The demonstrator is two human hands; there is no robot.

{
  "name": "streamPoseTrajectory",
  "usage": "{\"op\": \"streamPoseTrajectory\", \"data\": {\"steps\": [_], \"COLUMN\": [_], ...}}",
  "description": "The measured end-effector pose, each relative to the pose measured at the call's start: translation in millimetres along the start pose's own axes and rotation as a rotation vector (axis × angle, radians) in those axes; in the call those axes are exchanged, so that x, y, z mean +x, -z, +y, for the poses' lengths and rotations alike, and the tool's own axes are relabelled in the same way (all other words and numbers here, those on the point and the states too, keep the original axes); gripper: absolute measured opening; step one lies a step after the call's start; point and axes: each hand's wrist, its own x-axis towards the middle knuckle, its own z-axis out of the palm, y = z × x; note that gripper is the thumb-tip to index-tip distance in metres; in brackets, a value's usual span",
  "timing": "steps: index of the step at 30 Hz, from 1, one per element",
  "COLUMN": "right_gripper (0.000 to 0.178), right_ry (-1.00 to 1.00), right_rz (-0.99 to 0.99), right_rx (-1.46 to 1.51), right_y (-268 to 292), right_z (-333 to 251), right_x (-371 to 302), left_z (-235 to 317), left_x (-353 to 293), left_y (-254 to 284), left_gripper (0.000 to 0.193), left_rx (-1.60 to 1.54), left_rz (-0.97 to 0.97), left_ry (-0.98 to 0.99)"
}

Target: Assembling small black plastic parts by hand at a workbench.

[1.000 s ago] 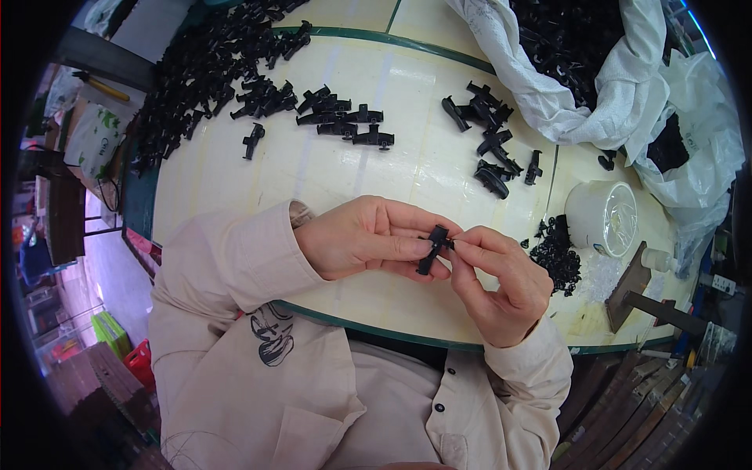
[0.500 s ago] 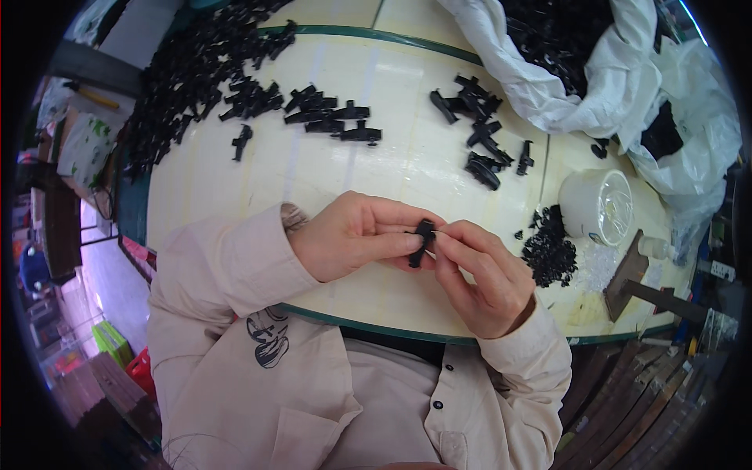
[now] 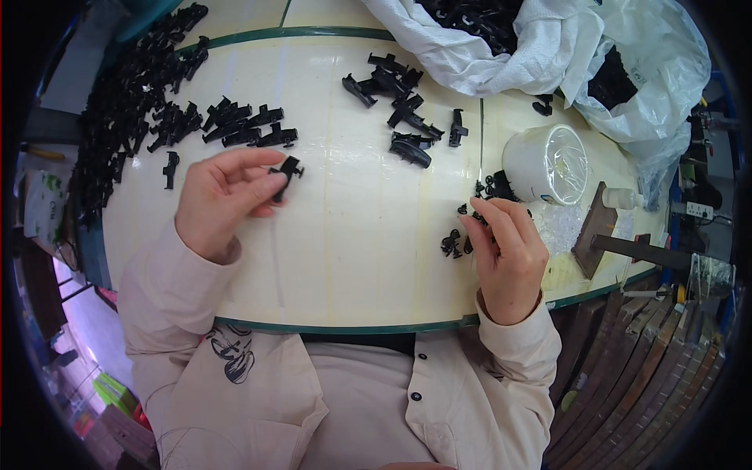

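Between the thumb and fingers of my left hand (image 3: 223,196) is a small black plastic clip-like part (image 3: 291,169), raised over the table just below a loose group of similar black parts (image 3: 247,125). My right hand (image 3: 509,254) reaches over a small heap of tiny black pieces (image 3: 452,244) at the right. Its thumb and forefinger are curved with a slight gap between the tips, and dark pieces show in that gap. The hand covers much of the heap.
A large pile of black parts (image 3: 117,133) spreads along the left side, and another cluster (image 3: 403,110) lies at far centre. White sacks (image 3: 517,74) stand far right. Nearer are a white tub (image 3: 540,164), a brown metal stand (image 3: 589,239) and the green table edge (image 3: 352,327).
My hands were together at the black part; now they are apart. The left has gone left with the part, the right has moved to the tiny pieces. The whole view has shifted.
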Motion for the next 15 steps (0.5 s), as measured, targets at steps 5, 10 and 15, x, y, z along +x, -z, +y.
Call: {"op": "streamPoseTrajectory", "data": {"steps": [5,10,15], "right_gripper": [0.012,0.014,0.018], "right_ry": [0.058,0.083,0.233], "right_rz": [-0.065,-0.104,-0.347], "right_rx": [0.019,0.254,0.551], "right_y": [-8.5,-4.1,3.3], "right_z": [7.1,-7.1,-27.9], "right_x": [5.0,15.7,23.4], "left_z": [-5.1,0.6,13.3], "left_x": [2.9,-8.4,-24.0], "left_y": [12.1,9.8,-23.8], "left_gripper": [0.022,0.019,0.014], "left_rx": [0.083,0.194,0.368], "left_rz": [0.146,0.242,-0.227], "left_ry": [-0.019,-0.051,-0.516]}}
